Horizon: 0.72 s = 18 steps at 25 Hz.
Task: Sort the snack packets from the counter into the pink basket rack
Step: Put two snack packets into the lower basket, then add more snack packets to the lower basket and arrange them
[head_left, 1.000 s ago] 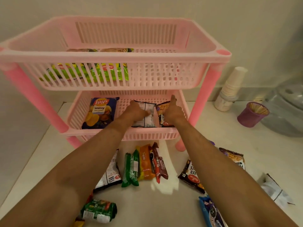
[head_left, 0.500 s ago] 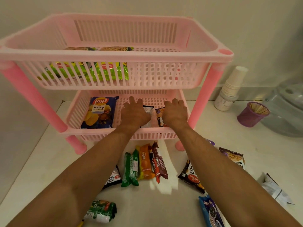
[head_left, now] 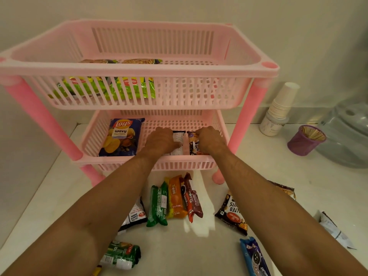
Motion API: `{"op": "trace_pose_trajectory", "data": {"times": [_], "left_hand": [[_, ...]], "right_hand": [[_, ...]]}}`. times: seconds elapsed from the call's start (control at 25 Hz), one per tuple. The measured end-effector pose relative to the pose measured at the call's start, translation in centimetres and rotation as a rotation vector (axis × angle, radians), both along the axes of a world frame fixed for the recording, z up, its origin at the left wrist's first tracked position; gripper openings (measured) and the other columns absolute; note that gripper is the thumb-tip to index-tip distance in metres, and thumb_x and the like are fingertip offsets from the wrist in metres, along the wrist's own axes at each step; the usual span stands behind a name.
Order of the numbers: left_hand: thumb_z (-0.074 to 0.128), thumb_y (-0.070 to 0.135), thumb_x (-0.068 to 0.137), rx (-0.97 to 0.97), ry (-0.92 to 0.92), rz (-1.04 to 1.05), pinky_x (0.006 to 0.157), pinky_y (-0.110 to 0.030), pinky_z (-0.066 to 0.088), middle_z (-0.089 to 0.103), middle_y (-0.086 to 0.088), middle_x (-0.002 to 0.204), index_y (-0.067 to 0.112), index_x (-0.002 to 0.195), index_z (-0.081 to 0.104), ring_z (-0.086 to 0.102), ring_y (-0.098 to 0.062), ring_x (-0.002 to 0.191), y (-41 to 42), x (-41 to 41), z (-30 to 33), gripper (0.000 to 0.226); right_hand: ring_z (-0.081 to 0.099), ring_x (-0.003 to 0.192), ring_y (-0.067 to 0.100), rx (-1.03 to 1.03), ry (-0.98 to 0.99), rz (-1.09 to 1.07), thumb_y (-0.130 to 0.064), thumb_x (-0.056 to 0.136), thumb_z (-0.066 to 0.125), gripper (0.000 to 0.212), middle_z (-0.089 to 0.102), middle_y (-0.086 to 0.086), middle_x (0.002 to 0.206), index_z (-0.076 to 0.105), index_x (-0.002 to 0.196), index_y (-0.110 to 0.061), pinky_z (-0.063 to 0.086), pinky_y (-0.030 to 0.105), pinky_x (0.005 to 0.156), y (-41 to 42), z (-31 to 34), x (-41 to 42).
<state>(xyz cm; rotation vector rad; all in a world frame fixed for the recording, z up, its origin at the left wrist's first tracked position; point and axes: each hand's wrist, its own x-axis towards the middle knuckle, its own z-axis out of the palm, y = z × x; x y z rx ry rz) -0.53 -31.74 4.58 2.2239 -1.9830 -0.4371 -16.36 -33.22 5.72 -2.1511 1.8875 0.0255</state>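
Note:
The pink basket rack (head_left: 139, 71) has two tiers. Green snack packets (head_left: 111, 86) lie in the upper basket. In the lower basket (head_left: 179, 165) a blue Lay's packet (head_left: 121, 136) lies at the left. My left hand (head_left: 161, 140) is curled over a black-and-white packet (head_left: 177, 143) there. My right hand (head_left: 211, 139) is curled over a dark brown packet (head_left: 194, 145) beside it. On the counter lie green biscuit packs (head_left: 158, 204), an orange Treat pack (head_left: 176, 196), a maroon pack (head_left: 192, 198) and two salted-peanut packets (head_left: 137, 214) (head_left: 232, 214).
A blue cookie pack (head_left: 254, 257) and a green packet (head_left: 121, 253) lie near the counter's front. At the right lies a white crumpled wrapper (head_left: 334, 230). Stacked paper cups (head_left: 282, 102), a purple cup of sticks (head_left: 305, 139) and a water jug (head_left: 346, 134) stand by the wall.
Both hands laid the two packets flat in the lower basket, side by side, pressed down on them, and now curl their fingers over them.

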Motion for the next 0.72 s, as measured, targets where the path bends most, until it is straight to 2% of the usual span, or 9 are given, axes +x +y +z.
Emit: {"op": "trace_pose_trajectory", "data": {"times": [0.08, 0.2, 0.32, 0.44, 0.6, 0.64, 0.72], "left_hand": [[0.064, 0.054, 0.082, -0.012, 0.049, -0.028, 0.084, -0.032, 0.042, 0.059, -0.008, 0.131, 0.018, 0.128, 0.058, 0.056, -0.027, 0.115, 0.7, 0.7, 0.5, 0.058], [0.062, 0.052, 0.085, -0.148, 0.147, 0.027, 0.093, -0.037, 0.044, 0.055, -0.008, 0.134, 0.019, 0.13, 0.055, 0.053, -0.028, 0.119, 2.6, 1.3, 1.8, 0.057], [0.062, 0.038, 0.089, -0.448, 0.257, 0.014, 0.082, -0.037, 0.048, 0.058, -0.01, 0.114, 0.013, 0.113, 0.064, 0.057, -0.027, 0.103, 5.8, 2.0, 2.6, 0.035], [0.063, 0.029, 0.088, -0.673, 0.301, 0.025, 0.073, -0.03, 0.044, 0.058, -0.008, 0.099, 0.011, 0.097, 0.067, 0.056, -0.021, 0.087, 10.2, 2.8, 2.0, 0.02], [0.064, 0.021, 0.084, -0.707, 0.272, 0.139, 0.071, -0.027, 0.044, 0.054, 0.001, 0.091, 0.014, 0.089, 0.065, 0.048, -0.01, 0.082, 15.7, 3.6, -0.9, 0.009], [0.064, 0.017, 0.083, -0.689, 0.248, 0.138, 0.072, -0.03, 0.046, 0.056, -0.001, 0.092, 0.012, 0.089, 0.066, 0.05, -0.012, 0.083, 16.7, 3.8, -1.9, 0.009], [0.062, 0.016, 0.083, -0.534, 0.221, 0.167, 0.076, -0.037, 0.05, 0.058, -0.008, 0.101, 0.007, 0.096, 0.065, 0.056, -0.023, 0.092, 18.2, 4.4, -3.9, 0.016]], "right_hand": [[0.047, 0.122, 0.036, -0.037, -0.019, -0.003, -0.004, 0.088, 0.055, 0.043, 0.051, 0.015, 0.13, 0.056, 0.13, -0.014, 0.046, 0.041, 0.095, 0.7, 0.3, 0.1], [0.044, 0.122, 0.036, -0.257, -0.248, 0.045, -0.012, 0.092, 0.056, 0.039, 0.052, 0.017, 0.129, 0.056, 0.131, -0.011, 0.043, 0.041, 0.094, 2.7, 0.9, 0.5], [0.051, 0.115, 0.033, -0.472, -0.498, 0.15, -0.014, 0.089, 0.063, 0.034, 0.061, 0.015, 0.12, 0.063, 0.123, -0.007, 0.04, 0.035, 0.095, 6.8, 0.4, 1.1], [0.052, 0.114, 0.026, -0.528, -0.586, 0.186, -0.015, 0.086, 0.067, 0.029, 0.064, 0.01, 0.116, 0.068, 0.114, -0.009, 0.039, 0.032, 0.098, 11.0, -1.2, 1.4], [0.055, 0.108, 0.027, -0.666, -0.551, 0.217, -0.006, 0.083, 0.068, 0.017, 0.066, 0.012, 0.11, 0.072, 0.099, -0.006, 0.046, 0.037, 0.095, 14.7, -3.9, 0.6], [0.057, 0.107, 0.027, -0.643, -0.56, 0.217, -0.007, 0.083, 0.068, 0.016, 0.066, 0.011, 0.109, 0.072, 0.099, -0.006, 0.047, 0.037, 0.095, 15.3, -4.6, 0.2], [0.055, 0.11, 0.025, -0.471, -0.564, 0.146, -0.015, 0.087, 0.065, 0.021, 0.064, 0.007, 0.114, 0.069, 0.106, -0.01, 0.046, 0.036, 0.096, 16.1, -5.8, -0.4]]}}
